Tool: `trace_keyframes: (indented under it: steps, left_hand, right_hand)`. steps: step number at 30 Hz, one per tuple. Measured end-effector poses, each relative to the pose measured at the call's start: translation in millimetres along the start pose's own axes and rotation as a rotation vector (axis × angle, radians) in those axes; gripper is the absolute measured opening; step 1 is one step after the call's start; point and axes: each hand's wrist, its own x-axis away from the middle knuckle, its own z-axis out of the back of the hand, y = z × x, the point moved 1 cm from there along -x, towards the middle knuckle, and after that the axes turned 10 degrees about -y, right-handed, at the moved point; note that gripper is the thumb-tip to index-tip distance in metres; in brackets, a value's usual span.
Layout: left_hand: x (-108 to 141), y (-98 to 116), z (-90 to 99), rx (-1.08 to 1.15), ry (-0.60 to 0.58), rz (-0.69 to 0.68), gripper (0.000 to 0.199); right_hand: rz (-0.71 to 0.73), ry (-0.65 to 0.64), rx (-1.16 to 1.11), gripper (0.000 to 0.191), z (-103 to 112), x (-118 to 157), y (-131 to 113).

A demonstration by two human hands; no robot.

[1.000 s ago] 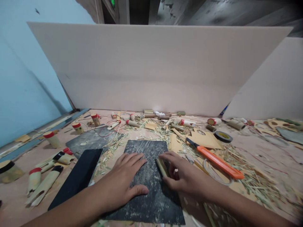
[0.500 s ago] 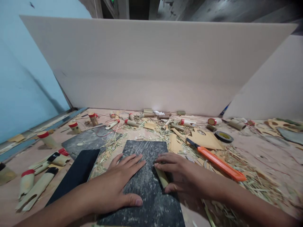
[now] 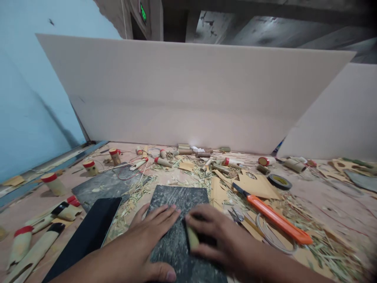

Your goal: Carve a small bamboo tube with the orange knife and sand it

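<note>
A black slab (image 3: 85, 232) lies slanting beside the left arm. The left hand (image 3: 149, 239) is flat, fingers spread, on a dark sheet (image 3: 179, 194). Just right of it, on the sheet, a short bamboo piece (image 3: 193, 238) points away from the person, its long axis tipped slightly left at the far end. The right hand (image 3: 216, 234), blurred and apart from the left, pinches it between fingers and thumb.

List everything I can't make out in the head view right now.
Head view, pale piece: partly hidden by the right hand, whose fingers are blurred.
Head view, dark sheet: middle covered by the left hand, near end cut off by the bottom edge.
Head view, green sign: too small and blurred to read.
</note>
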Motion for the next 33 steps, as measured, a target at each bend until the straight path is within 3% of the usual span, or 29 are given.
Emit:
trace_keyframes:
  steps: [2,3,4,7,8,10,11,12,15,16,18,20,23,24,26,27,29,31,33]
  left_hand:
    - [0.1,-0.2,-0.7,0.008,0.006,0.006,0.11]
    - [-0.1,-1.2,-1.6,0.008,0.016,0.009,0.113]
    - [-0.4,-2.6,-2.8,0.008,0.022,0.008,0.116]
    - [-1.2,-7.0,-6.0,0.007,0.016,-0.007,0.116]
    - [-1.3,-7.8,-6.4,0.009,0.012,-0.011,0.114]
    - [-1.2,-7.9,-5.8,0.01,0.023,-0.016,0.113]
    - [-1.0,-7.3,-5.1,0.008,0.028,-0.016,0.115]
    - [-0.8,-6.3,-4.4,0.006,0.028,-0.017,0.117]
    - [-0.1,-2.6,-2.5,0.015,0.01,0.0,0.116]
    - [-0.1,-1.7,-2.3,0.02,0.004,0.007,0.116]
    - [-0.7,-1.3,-2.2,0.025,0.018,0.012,0.116]
    - [-2.1,-2.9,-2.8,0.02,0.035,0.013,0.119]
    - [-4.2,-6.6,-4.8,0.011,0.016,-0.008,0.118]
    - [-4.5,-7.5,-5.6,0.012,0.013,-0.027,0.116]
    - [-4.5,-8.6,-6.8,0.017,0.038,-0.065,0.113]
    - [-4.4,-8.9,-7.3,0.017,0.059,-0.073,0.112]
    - [-4.2,-9.4,-7.9,0.008,0.085,-0.073,0.113]
    - [-4.1,-9.8,-7.8,0.0,0.075,-0.074,0.114]
    - [-4.0,-10.2,-6.8,0.0,0.057,-0.087,0.112]
  right_hand:
    - [-0.187,0.136,0.028,0.042,3.7,-1.2,-0.5]
    - [-0.206,0.127,0.031,0.044,4.3,-1.8,-1.5]
    - [-0.186,0.12,0.006,0.045,4.5,-2.2,-2.8]
    - [0.008,-0.109,-0.112,0.054,2.8,-1.7,-6.7]
    - [-0.027,-0.091,-0.112,0.051,3.6,-1.1,-5.8]
    - [-0.178,0.074,-0.053,0.044,7.2,0.5,-2.9]
    - [-0.201,0.074,-0.031,0.044,8.0,1.1,-2.5]
    - [-0.186,0.091,-0.032,0.042,8.7,1.7,-3.2]
    - [0.055,-0.112,-0.084,0.051,6.5,2.3,-9.3]
    - [0.04,-0.109,-0.076,0.049,6.2,2.1,-10.0]
    - [-0.132,0.112,-0.033,0.035,7.2,1.8,-9.1]
    - [-0.143,0.128,0.007,0.034,5.3,1.1,-10.0]
    - [0.153,-0.111,0.01,0.037,0.8,1.3,-13.3]
    - [0.122,-0.092,0.017,0.04,1.2,1.7,-12.2]
    - [-0.081,0.088,0.049,0.037,4.4,3.0,-8.4]
    - [-0.114,0.095,0.06,0.036,5.2,3.4,-7.7]
    - [-0.079,0.075,0.049,0.036,5.4,3.5,-8.4]
    - [0.127,-0.078,0.0,0.035,4.0,2.6,-10.7]
    - [0.061,-0.047,-0.012,0.033,5.2,1.6,-8.9]
